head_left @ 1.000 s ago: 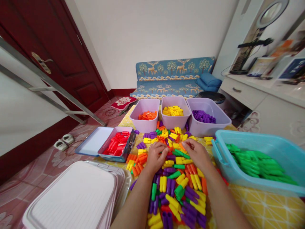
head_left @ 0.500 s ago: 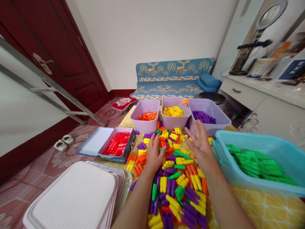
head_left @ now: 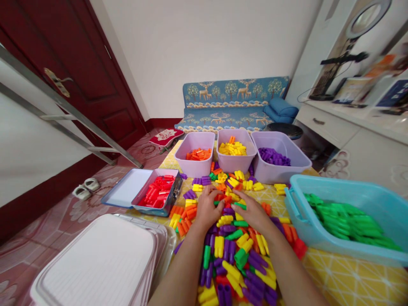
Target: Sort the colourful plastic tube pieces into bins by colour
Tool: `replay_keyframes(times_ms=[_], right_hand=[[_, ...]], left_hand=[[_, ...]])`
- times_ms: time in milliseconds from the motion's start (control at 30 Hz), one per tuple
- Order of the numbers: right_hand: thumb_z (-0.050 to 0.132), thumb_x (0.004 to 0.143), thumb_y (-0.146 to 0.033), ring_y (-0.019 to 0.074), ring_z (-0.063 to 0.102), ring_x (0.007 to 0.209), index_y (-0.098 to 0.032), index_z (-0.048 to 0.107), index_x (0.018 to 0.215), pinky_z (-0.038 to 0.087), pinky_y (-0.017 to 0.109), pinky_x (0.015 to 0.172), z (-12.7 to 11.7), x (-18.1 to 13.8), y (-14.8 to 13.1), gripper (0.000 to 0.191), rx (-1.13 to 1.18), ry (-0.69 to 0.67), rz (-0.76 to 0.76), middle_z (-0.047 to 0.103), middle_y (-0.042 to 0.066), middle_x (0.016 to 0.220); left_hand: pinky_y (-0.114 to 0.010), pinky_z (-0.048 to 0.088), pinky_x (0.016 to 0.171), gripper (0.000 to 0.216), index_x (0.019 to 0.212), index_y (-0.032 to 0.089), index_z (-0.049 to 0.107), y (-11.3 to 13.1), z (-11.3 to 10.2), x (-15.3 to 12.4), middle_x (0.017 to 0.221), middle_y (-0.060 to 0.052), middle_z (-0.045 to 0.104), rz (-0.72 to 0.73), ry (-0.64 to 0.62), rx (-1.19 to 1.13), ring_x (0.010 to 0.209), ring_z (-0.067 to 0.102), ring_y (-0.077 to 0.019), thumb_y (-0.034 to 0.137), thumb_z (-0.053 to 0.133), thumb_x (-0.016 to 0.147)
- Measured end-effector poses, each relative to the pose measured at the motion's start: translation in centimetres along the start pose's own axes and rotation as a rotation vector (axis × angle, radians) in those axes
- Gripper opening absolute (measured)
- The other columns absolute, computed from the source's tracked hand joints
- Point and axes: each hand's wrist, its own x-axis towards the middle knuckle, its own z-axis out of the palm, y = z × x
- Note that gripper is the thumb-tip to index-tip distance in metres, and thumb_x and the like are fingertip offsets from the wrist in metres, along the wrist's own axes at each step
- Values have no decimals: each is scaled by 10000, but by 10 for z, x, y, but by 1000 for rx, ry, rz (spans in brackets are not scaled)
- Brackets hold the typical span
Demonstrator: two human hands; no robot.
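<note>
Both of my hands rest in a long pile of plastic bullet-shaped toy pieces [head_left: 228,229] in yellow, purple, orange, green and red. My left hand [head_left: 208,209] lies at the pile's left side, fingers bent downward and thumb apart, touching red and green pieces. Opposite it, my right hand [head_left: 253,212] reaches in with fingers stretched and thumb near a green piece. Neither hand visibly grips a piece. Beyond them stand a lilac bin of orange pieces [head_left: 199,154], one of yellow pieces [head_left: 233,148] with an orange piece on top, and one of purple pieces [head_left: 274,157].
A turquoise tub [head_left: 299,182] with green pieces stands right. Left is an open tin box [head_left: 168,204] holding red pieces, with stacked white lids [head_left: 98,255] nearer me. A yellow patterned cloth [head_left: 344,272] covers the table. A blue sofa [head_left: 236,102] stands behind.
My right hand has come down and left from above the pile into it. An orange piece that was in the air beside the yellow pieces' bin now sits inside that bin.
</note>
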Motion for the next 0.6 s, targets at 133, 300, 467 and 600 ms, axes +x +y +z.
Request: replay_keyframes(times_ms=[133, 300, 467, 600], right_hand=[[625, 760, -334, 264, 528, 1213, -204, 476, 1335, 407, 461, 1032, 2, 1, 3, 608, 104, 6, 34, 501, 111, 1387], [636, 753, -360, 270, 572, 1147, -205, 476, 1337, 426, 476, 1008, 4, 2, 5, 625, 112, 15, 94, 553, 114, 1332], [663, 721, -287, 276, 480, 1272, -224, 444, 1381, 347, 475, 1082, 0, -1, -7, 698, 176, -23, 68, 514, 94, 1386], [642, 743, -238, 247, 481, 1271, -269, 471, 1360, 356, 451, 1083, -11, -3, -27, 641, 325, -77, -24, 515, 50, 1390]], left_hand=[[-393, 441, 987, 362, 1174, 190, 590, 0, 2, -1, 1170, -106, 539, -29, 8, -54, 1143, 526, -238, 297, 574, 828], [-440, 418, 1021, 527, 1303, 213, 506, 1, 2, -1, 1254, -110, 579, -60, -50, -86, 1178, 533, -264, 305, 619, 796], [-380, 497, 925, 530, 1307, 223, 513, 9, -5, -2, 1137, -68, 668, -86, -184, -345, 1050, 621, -229, 258, 625, 791], [-352, 491, 946, 423, 1239, 194, 569, 15, -9, -2, 1226, -90, 631, -76, -168, -624, 1093, 605, -221, 265, 600, 823]])
